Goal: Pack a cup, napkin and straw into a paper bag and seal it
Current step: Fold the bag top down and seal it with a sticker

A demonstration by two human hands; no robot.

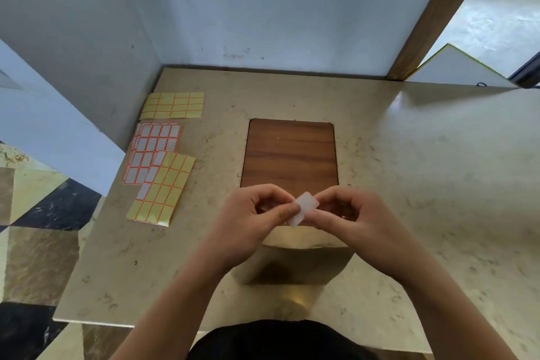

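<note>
Small white sticker (pixel 303 209), flat with round corners, pinched between both hands: left hand (pixel 251 222) thumb on its near end, right hand (pixel 350 219) fingertips on its far end. Folded-shut brown paper bag (pixel 295 263) right under the hands on smooth speckled stone table (pixel 423 169). Dark wooden board (pixel 289 152) just behind. Sticker sheets (pixel 160 161), yellow and white with orange lines, off to the left.

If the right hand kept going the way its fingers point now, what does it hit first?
Probably the left hand: the right hand points leftward at it, both pinching the white sticker between them. Depth looks matched.
</note>
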